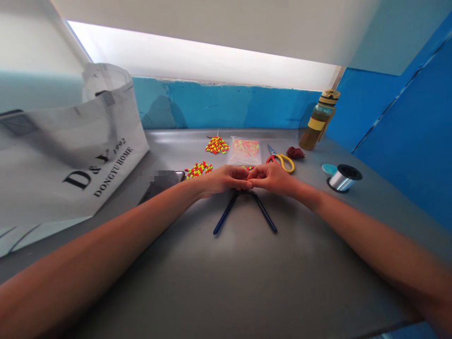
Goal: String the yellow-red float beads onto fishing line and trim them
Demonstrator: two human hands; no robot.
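My left hand (226,181) and my right hand (271,179) meet fingertip to fingertip over the middle of the table. Both are pinched closed; a speck of orange shows between them, too small to name for sure. Just below lie pliers (226,215) with dark blue handles spread toward me, their jaws hidden by my fingers. Beyond the left wrist is a pile of red and yellow-green beads (199,169), with another pile (216,145) farther back. Behind the hands lies a clear bag of similar beads (245,149). Scissors (284,162) with red and yellow handles rest past my right hand.
A large white bag (116,141) stands at left, beside a dark flat device (160,183). On the right are a dark red bundle of cord (295,153), a bottle (319,120), a spool of clear line (344,178) and a teal disc (329,169). A blue wall closes the back.
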